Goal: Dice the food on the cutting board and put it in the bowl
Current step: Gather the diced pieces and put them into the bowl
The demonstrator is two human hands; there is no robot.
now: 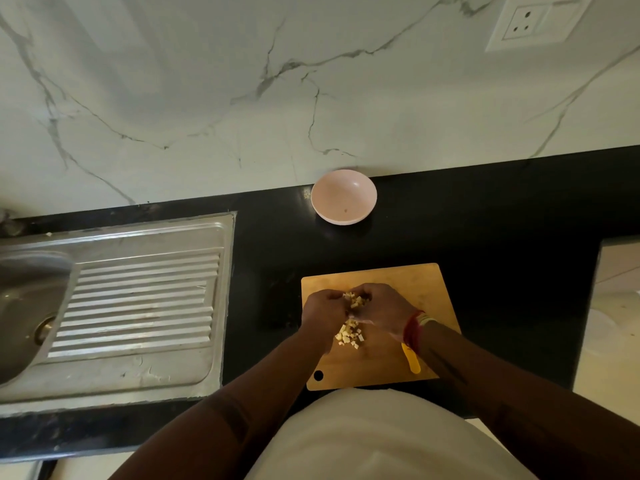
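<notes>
Nearest me, a yellow knife handle (411, 362) lies on the wooden cutting board (426, 289), partly under my right wrist. Just beyond, pale diced cubes (349, 336) sit loose on the board below my palms. My left hand (322, 311) and right hand (382, 308) are cupped together, fingers curled around a scoop of cubes held between them. Farther back, well apart from my hands, the pink bowl (343, 196) stands on the black counter (502, 216) near the marble wall (207, 81).
</notes>
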